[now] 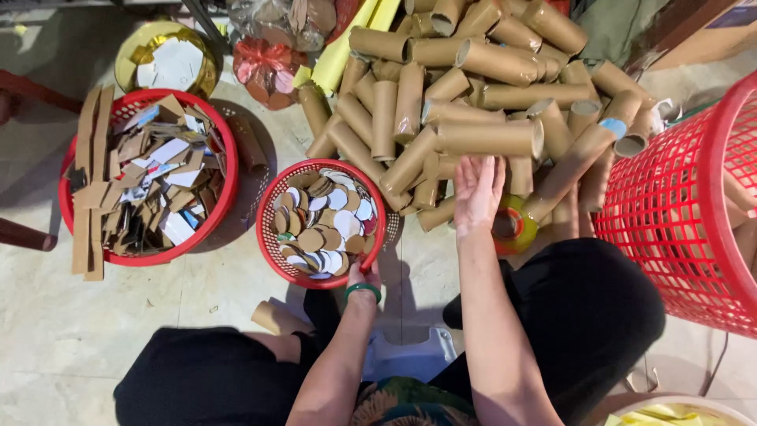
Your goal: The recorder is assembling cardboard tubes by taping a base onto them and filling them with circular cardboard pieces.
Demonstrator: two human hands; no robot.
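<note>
My left hand (363, 275), with a green bangle on the wrist, grips the near rim of a small red mesh basket (272, 249) filled with round cardboard and white discs (327, 223). My right hand (477, 189) reaches flat into a heap of brown cardboard tubes (473, 87), fingers spread over the nearest tubes, holding nothing that I can see. A roll of yellow tape (514, 227) lies just right of that wrist.
A larger red basket (225, 170) of cardboard strips and scraps stands at the left. A tall red mesh basket (682, 213) is at the right. A gold round tin (167, 59) and wrapped packets (266, 67) lie at the back. One loose tube (276, 318) rests by my knee.
</note>
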